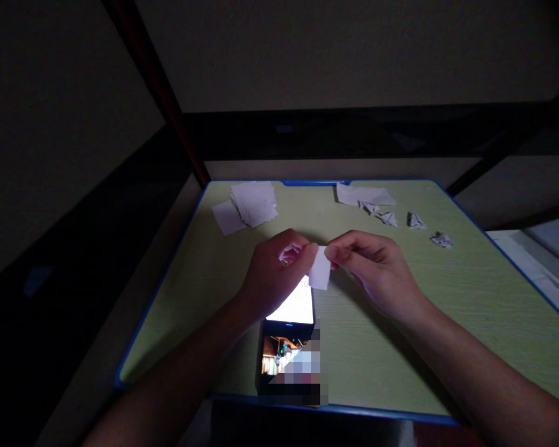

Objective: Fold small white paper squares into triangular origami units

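Observation:
Between my two hands is a small folded piece of white paper, held above the table. My left hand pinches its upper left corner between thumb and fingers. On the other side, my right hand grips the upper right corner the same way. Below the paper lies a lit phone with a bright white screen half and a picture in its lower half. My left hand covers part of that screen, and a pixelated patch hides its lower right.
A green table with a blue edge lies before me. Loose white sheets are stacked at its back left. Another paper sheet lies at the back right, near several small folded or crumpled papers. Dark-trimmed walls stand behind.

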